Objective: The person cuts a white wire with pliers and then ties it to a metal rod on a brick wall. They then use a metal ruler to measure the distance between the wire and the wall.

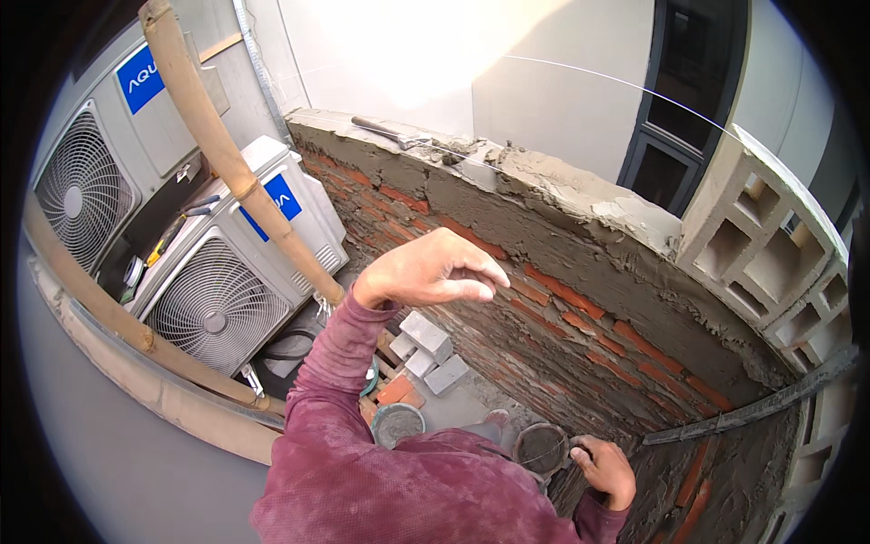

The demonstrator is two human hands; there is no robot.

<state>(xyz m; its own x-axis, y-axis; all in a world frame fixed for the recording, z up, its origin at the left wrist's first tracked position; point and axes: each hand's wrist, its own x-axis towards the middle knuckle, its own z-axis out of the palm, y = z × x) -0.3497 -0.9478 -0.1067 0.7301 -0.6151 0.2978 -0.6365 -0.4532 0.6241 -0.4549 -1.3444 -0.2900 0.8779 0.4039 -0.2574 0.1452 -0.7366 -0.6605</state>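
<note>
My left hand (438,269) is raised in front of the brick wall (580,322), its dusty fingers bent down and their tips close to the thumb. Nothing shows between them. Low on the right, my right hand (605,471) is closed, with a small greyish end (576,442) at its fingertips. What it grips is mostly hidden. Just left of this hand is a round bucket (541,448) holding grey mortar. Wet-looking grey mortar covers the wall's upper band, while orange bricks show below. A hammer-like tool (385,132) with a dark handle lies on the wall's top.
Two outdoor air-conditioner units (217,299) stand at the left, crossed by a bamboo pole (237,172). Grey blocks (426,335), orange bricks (396,391) and another bucket (399,422) are below. A thin string (594,69) spans above the wall toward hollow vent blocks (757,236) at right.
</note>
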